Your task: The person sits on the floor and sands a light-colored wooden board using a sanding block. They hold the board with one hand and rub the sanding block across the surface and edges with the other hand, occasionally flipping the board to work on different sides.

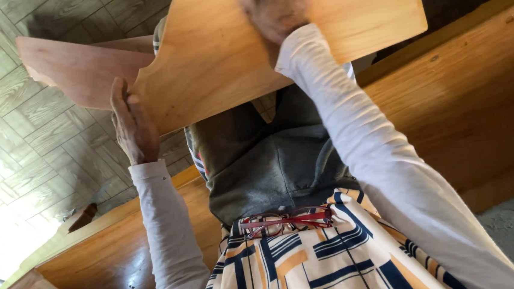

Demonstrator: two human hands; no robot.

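no packages, labels or signs show in this view. the shaped wooden panel, pale with a scalloped outline and smooth grain, is held up above the long wooden bench. the left hand grips its lower edge, fingers wrapped round. the right hand lies on its face; its fingers seem flat, partly cropped. red glasses hang at the shirt.

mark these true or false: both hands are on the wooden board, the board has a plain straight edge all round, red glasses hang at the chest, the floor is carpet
1. Both hands touch the wooden board: true; the left hand grips its lower edge, the right hand lies on its face.
2. The board's edges are all straight: false; they are cut in curves and steps.
3. Red glasses hang at the chest: true.
4. The floor is carpet: false; it shows a wood-block pattern.
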